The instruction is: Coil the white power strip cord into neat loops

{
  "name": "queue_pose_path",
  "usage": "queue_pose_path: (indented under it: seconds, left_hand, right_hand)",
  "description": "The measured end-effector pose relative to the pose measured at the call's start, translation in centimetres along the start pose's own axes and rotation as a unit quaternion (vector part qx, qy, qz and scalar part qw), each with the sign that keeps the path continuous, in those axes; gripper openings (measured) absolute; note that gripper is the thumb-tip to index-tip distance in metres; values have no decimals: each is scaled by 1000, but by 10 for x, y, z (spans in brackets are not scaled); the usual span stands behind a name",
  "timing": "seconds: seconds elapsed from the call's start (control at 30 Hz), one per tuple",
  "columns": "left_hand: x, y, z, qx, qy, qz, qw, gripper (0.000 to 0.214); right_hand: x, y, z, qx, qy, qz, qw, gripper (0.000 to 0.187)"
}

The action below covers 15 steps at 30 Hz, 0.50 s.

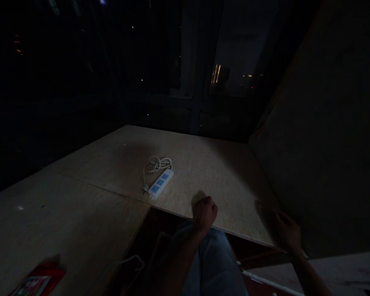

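Observation:
My left hand [205,211] rests on the front edge of the pale tabletop [216,172]. Its fingers are curled into a fist, and nothing shows in it. Farther right, my right hand [286,230] is near the tabletop's right end, beside the dark upright panel [327,164]. Its fingers look loosely bent and apart, holding nothing visible, though the light is dim. To the left of my left hand, and apart from it, lies a white power strip [161,184] with blue socket faces. Its white cord [160,163] is loosely coiled behind it, with the plug [145,188] at its left side.
A red packet [43,279] lies on the left part of the surface, at the lower left. A thin white cable [132,259] hangs near the inner edge. Dark windows [197,74] stand behind the tabletop. My legs [216,263] are below its front edge.

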State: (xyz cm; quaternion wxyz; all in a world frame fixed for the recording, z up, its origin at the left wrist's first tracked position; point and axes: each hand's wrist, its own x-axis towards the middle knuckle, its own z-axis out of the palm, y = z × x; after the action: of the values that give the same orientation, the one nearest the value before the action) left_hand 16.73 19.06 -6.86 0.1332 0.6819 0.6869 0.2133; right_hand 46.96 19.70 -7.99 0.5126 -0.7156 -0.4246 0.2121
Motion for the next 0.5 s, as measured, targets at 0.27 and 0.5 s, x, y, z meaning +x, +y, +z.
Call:
queue_pose_path:
  seconds: [0.27,0.5]
  left_hand:
    - [0,-3,1,-60,-16,4,998,21]
    - [-2,-6,4,-83,-33,58,994,20]
  right_hand:
    - [-4,-7,-2,-21,34,94,995,64]
    - [-7,-14,-4,-67,41,131,988,72]
